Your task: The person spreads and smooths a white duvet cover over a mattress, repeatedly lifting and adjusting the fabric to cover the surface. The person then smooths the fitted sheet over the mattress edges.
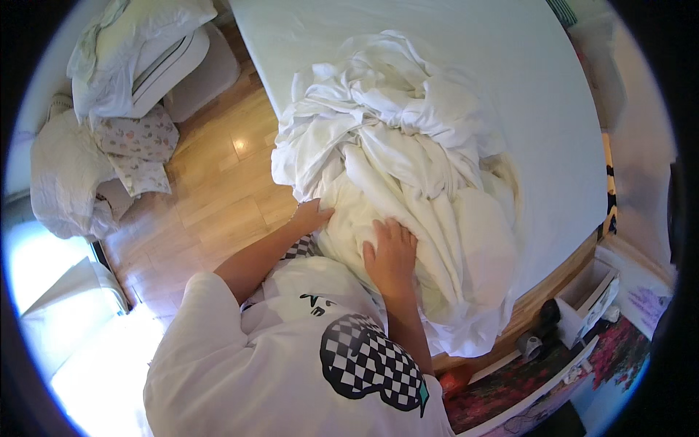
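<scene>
A large heap of rumpled white and cream bedding (382,158), perhaps a duvet with its cover, lies in front of me on the mattress with a pale fitted sheet (546,136). At the heap's near left edge, my left hand (311,217) grips the cream fabric; its thumb shows on top and most of its fingers are hidden. My right hand (392,254) rests on the cream part further right, its thumb apart from the slightly bent fingers. Part of the bedding hangs over the near side of the bed, close to my body.
White pillows or bedding (153,33) are piled on a seat at the upper left. Beside them hangs patterned cloth (139,136) near a cream cover (65,169). Wooden floor (218,191) runs left of the bed. An open drawer or box (587,287) stands at the lower right.
</scene>
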The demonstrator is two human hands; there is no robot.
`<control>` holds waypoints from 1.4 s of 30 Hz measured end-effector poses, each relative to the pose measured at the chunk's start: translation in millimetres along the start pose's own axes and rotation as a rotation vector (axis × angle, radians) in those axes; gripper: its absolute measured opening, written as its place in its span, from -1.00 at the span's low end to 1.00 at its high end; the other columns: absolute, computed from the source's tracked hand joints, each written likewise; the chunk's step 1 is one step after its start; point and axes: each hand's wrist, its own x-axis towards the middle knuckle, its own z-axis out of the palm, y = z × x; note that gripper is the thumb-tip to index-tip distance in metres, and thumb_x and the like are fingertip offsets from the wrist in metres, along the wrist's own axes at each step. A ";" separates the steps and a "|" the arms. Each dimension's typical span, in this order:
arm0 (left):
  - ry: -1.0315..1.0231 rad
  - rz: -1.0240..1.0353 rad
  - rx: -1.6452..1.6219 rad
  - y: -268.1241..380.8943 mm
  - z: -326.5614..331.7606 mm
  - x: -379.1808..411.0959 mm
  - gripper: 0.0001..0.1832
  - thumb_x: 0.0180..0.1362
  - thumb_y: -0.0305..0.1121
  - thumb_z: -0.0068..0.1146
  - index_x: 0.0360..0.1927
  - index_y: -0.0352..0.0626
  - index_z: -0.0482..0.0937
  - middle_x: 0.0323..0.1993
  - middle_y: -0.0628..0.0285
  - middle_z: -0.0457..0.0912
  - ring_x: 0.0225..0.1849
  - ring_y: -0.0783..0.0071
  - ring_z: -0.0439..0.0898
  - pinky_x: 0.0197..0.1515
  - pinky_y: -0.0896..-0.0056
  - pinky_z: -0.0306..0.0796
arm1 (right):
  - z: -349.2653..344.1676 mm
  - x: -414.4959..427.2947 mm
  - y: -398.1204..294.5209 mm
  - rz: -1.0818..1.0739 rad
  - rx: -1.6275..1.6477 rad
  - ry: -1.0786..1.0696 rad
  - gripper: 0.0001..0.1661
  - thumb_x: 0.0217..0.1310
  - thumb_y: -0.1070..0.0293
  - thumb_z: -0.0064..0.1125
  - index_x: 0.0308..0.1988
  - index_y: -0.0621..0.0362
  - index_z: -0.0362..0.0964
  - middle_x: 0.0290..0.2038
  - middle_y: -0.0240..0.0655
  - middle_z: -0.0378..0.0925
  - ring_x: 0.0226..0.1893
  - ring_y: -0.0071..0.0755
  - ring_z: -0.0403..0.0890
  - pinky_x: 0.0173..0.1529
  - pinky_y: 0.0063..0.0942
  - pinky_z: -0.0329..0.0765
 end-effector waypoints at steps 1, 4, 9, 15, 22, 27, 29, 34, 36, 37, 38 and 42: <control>-0.002 0.028 0.030 11.0 -3.8 -3.0 -0.48 0.00 0.02 0.14 -0.28 -0.33 0.50 -0.40 -0.12 0.58 -0.32 0.01 0.56 -0.28 0.15 0.40 | 8.9 -0.7 7.6 0.033 0.023 0.017 -0.55 -0.01 0.23 0.14 -0.10 0.21 0.38 -0.05 -0.10 0.39 -0.01 -0.03 0.36 0.08 -0.17 0.23; -0.101 0.068 0.018 62.2 -21.0 -29.1 -0.56 0.05 -0.05 0.09 -0.41 -0.34 0.49 -0.52 -0.11 0.55 -0.44 0.00 0.55 -0.38 0.13 0.38 | 18.0 -2.2 38.4 0.082 0.134 0.086 -0.51 0.05 0.15 0.12 -0.09 0.27 0.36 -0.12 -0.03 0.44 -0.07 0.04 0.40 0.03 -0.12 0.28; -0.261 0.554 -0.141 126.5 -20.3 -80.6 -0.56 0.12 -0.09 0.00 -0.56 -0.35 0.45 -0.67 -0.07 0.47 -0.61 0.02 0.49 -0.52 0.13 0.31 | -7.4 -2.8 33.6 0.254 0.426 -0.117 -0.23 0.01 -0.02 0.16 0.05 0.37 0.23 -0.06 0.10 0.42 -0.03 0.10 0.44 0.07 -0.22 0.33; -0.510 0.751 -0.017 170.3 -14.1 -112.0 -0.57 0.16 -0.08 -0.04 -0.54 -0.30 0.44 -0.62 -0.07 0.46 -0.56 -0.02 0.47 -0.47 0.13 0.32 | -18.6 -1.6 33.3 0.285 0.463 -0.069 -0.42 -0.12 0.31 0.03 -0.03 0.34 0.31 -0.15 0.17 0.45 -0.11 0.18 0.46 0.00 -0.17 0.37; 0.235 0.657 -0.196 145.0 -27.9 -84.9 -0.71 -0.02 -0.33 0.19 -0.29 -0.19 0.37 -0.24 0.08 0.38 -0.16 0.15 0.37 -0.17 0.29 0.32 | -16.0 -46.4 49.0 0.348 0.560 0.164 -0.59 -0.18 0.51 -0.14 -0.21 0.38 0.40 -0.39 0.04 0.51 -0.38 0.08 0.50 -0.23 -0.25 0.43; -0.020 0.055 -0.580 140.8 -20.5 -63.6 -0.25 -0.18 -0.16 0.36 0.07 -0.20 0.25 0.05 0.03 0.32 -0.07 0.12 0.44 -0.02 0.26 0.33 | -70.8 -84.6 44.0 0.231 0.718 0.197 -0.66 -0.17 0.57 -0.24 -0.30 0.39 0.37 -0.56 -0.20 0.42 -0.53 -0.41 0.41 -0.41 -0.50 0.37; -0.288 0.051 -0.707 146.8 -7.1 -60.8 -0.24 -0.18 -0.18 0.35 0.09 -0.18 0.25 0.01 0.05 0.39 -0.13 0.18 0.48 -0.03 0.29 0.35 | -83.9 -97.4 54.4 0.225 0.758 0.270 -0.67 -0.17 0.58 -0.27 -0.33 0.38 0.36 -0.58 -0.27 0.36 -0.54 -0.52 0.33 -0.42 -0.56 0.33; -0.393 0.304 -0.289 158.2 14.6 -59.4 -0.51 -0.06 -0.28 0.18 -0.08 -0.26 0.30 -0.32 -0.03 0.53 -0.28 0.14 0.52 -0.23 0.28 0.39 | -85.7 -105.1 82.4 0.426 0.728 0.431 -0.72 -0.16 0.58 -0.28 -0.37 0.35 0.34 -0.57 -0.37 0.33 -0.54 -0.58 0.26 -0.41 -0.62 0.31; -0.292 0.333 -0.307 152.5 14.2 -57.7 -0.66 -0.02 -0.29 0.07 -0.25 -0.32 0.34 -0.44 -0.11 0.51 -0.35 -0.08 0.50 -0.29 0.16 0.38 | -78.4 -106.1 93.4 0.511 0.792 0.460 -0.72 -0.14 0.57 -0.27 -0.36 0.35 0.34 -0.55 -0.38 0.36 -0.51 -0.56 0.29 -0.37 -0.61 0.33; -0.219 0.369 -0.208 154.1 1.6 -56.0 -0.71 -0.03 -0.36 0.05 -0.26 -0.29 0.36 -0.43 -0.07 0.50 -0.31 -0.05 0.50 -0.26 0.15 0.37 | -73.3 -105.2 97.9 0.553 0.828 0.479 -0.72 -0.13 0.57 -0.27 -0.35 0.35 0.34 -0.54 -0.38 0.37 -0.50 -0.55 0.31 -0.35 -0.61 0.33; -0.127 0.438 -0.089 149.5 -7.9 -50.2 -0.75 -0.05 -0.41 0.02 -0.26 -0.26 0.38 -0.38 -0.05 0.48 -0.28 -0.02 0.49 -0.22 0.12 0.37 | -67.4 -102.5 99.2 0.557 0.781 0.501 -0.72 -0.09 0.55 -0.25 -0.32 0.35 0.35 -0.49 -0.38 0.41 -0.46 -0.55 0.34 -0.31 -0.63 0.35; 0.646 0.412 0.219 72.0 -65.8 14.5 -0.79 0.07 -0.44 -0.05 -0.18 -0.13 0.45 -0.31 -0.01 0.46 -0.24 -0.03 0.47 -0.23 0.06 0.37 | -62.7 -103.1 104.6 0.535 0.767 0.487 -0.69 -0.09 0.56 -0.23 -0.27 0.35 0.37 -0.44 -0.37 0.44 -0.44 -0.55 0.37 -0.27 -0.63 0.36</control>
